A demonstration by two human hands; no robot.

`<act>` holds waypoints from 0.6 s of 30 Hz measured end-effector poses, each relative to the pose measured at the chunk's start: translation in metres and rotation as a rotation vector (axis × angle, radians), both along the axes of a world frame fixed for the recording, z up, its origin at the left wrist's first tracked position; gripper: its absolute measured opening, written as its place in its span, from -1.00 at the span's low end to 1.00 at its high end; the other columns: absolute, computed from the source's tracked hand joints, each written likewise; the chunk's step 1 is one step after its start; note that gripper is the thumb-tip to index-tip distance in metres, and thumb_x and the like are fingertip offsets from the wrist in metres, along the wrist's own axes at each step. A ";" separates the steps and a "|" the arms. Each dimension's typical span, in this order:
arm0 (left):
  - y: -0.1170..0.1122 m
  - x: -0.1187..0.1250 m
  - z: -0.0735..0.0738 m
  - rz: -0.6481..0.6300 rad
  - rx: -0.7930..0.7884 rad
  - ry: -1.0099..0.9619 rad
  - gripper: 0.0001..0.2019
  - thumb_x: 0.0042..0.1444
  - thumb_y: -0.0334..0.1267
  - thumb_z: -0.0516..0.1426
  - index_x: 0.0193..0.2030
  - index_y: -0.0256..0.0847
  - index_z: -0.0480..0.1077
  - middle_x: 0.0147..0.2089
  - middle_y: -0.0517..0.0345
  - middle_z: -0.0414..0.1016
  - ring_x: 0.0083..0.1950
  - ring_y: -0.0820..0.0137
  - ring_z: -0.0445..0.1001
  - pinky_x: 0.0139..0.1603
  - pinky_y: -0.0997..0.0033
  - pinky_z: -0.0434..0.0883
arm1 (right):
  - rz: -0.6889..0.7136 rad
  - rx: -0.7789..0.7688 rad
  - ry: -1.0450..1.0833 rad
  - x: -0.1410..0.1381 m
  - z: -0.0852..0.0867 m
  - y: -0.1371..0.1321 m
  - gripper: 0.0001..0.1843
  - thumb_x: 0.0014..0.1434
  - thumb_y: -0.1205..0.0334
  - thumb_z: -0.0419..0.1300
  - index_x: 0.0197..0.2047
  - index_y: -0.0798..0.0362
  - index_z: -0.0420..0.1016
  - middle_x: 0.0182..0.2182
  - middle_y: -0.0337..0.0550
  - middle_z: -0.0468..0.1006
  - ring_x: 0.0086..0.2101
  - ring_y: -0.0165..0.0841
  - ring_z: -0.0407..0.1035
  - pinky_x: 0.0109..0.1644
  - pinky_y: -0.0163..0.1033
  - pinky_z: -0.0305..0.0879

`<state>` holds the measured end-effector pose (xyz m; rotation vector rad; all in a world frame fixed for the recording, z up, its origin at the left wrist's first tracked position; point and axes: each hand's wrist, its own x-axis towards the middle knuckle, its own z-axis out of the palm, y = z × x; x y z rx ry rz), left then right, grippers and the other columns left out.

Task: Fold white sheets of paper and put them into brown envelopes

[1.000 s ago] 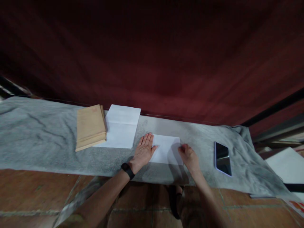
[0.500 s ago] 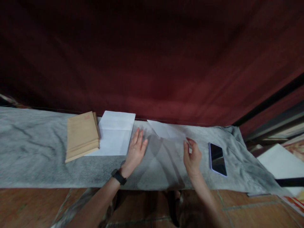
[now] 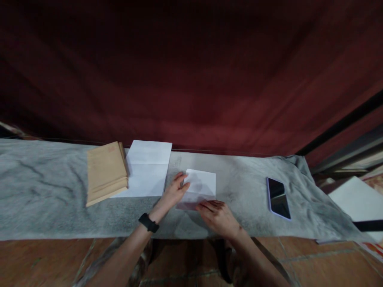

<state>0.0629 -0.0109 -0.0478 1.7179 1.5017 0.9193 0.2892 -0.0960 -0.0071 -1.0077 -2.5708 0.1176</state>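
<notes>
Lowered from its earlier raised position, the white paper [image 3: 201,184] lies on the grey cloth [image 3: 245,179] right of the larger sheet [image 3: 149,175], within reach of both hands: left hand [image 3: 173,193] partly open at its left edge, right hand [image 3: 220,218] bunched at its near edge, grip indeterminate.

No text, number or brand can be read anywhere. The top envelope [image 3: 104,165] bears a small, faint reddish mark near its upper right corner, too blurred to tell whether it is lettering or a printed box. On the folded sheet [image 3: 203,183] under the hands, and on the larger sheet [image 3: 148,179] beside the envelopes, no writing can be made out. The phone [image 3: 279,198] shows a dark screen without legible characters. Red patches on an item [image 3: 376,250] at the lower right edge are likewise unreadable.
</notes>
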 end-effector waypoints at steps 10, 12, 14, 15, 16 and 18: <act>-0.008 -0.009 0.032 -0.232 -0.179 -0.091 -0.55 0.17 0.11 0.17 0.04 -0.12 0.58 0.17 0.00 0.56 0.25 0.11 0.48 0.26 0.06 0.42 | -0.154 -0.127 0.152 0.014 0.004 0.003 -0.73 0.41 0.22 0.06 -0.02 -0.07 0.59 -0.16 -0.16 0.70 -0.23 -0.32 0.59 -0.06 -0.25 0.47; -0.009 -0.017 0.045 -0.270 -0.236 -0.185 -0.55 0.16 0.13 0.18 0.03 -0.10 0.58 0.13 0.04 0.59 0.18 0.14 0.53 0.24 0.10 0.44 | -0.146 -0.251 0.212 0.018 0.009 0.004 -0.71 0.41 0.11 0.07 0.04 -0.09 0.57 -0.10 -0.18 0.69 -0.16 -0.31 0.59 -0.02 -0.24 0.48; -0.010 -0.024 0.053 -0.322 -0.270 -0.241 -0.55 0.16 0.12 0.19 0.04 -0.10 0.58 0.12 0.07 0.60 0.18 0.17 0.53 0.26 0.15 0.41 | -0.105 -0.430 0.272 0.021 0.012 0.004 -0.66 0.42 0.00 0.06 0.10 -0.13 0.54 -0.03 -0.24 0.67 -0.10 -0.32 0.58 -0.01 -0.26 0.49; -0.010 -0.026 0.053 -0.338 -0.285 -0.247 -0.55 0.17 0.12 0.18 0.05 -0.11 0.57 0.12 0.07 0.60 0.18 0.18 0.53 0.27 0.16 0.41 | -0.100 -0.503 0.303 0.022 0.013 0.005 -0.63 0.43 -0.03 0.02 0.11 -0.15 0.54 -0.01 -0.27 0.66 -0.09 -0.34 0.58 -0.01 -0.27 0.50; -0.010 -0.026 0.051 -0.339 -0.290 -0.232 -0.54 0.18 0.12 0.17 0.07 -0.12 0.56 0.13 0.06 0.60 0.18 0.18 0.53 0.26 0.16 0.42 | -0.119 -0.548 0.334 0.023 0.012 0.006 -0.61 0.45 -0.03 -0.04 0.11 -0.16 0.54 -0.01 -0.29 0.66 -0.08 -0.35 0.58 -0.02 -0.27 0.51; -0.010 -0.021 0.041 -0.319 -0.243 -0.143 -0.51 0.23 0.10 0.13 0.16 -0.14 0.50 0.17 0.03 0.57 0.19 0.17 0.53 0.26 0.12 0.42 | -0.213 -0.540 0.378 0.021 0.007 0.011 -0.55 0.49 0.00 -0.13 0.10 -0.14 0.56 -0.03 -0.26 0.67 -0.08 -0.34 0.58 -0.01 -0.23 0.52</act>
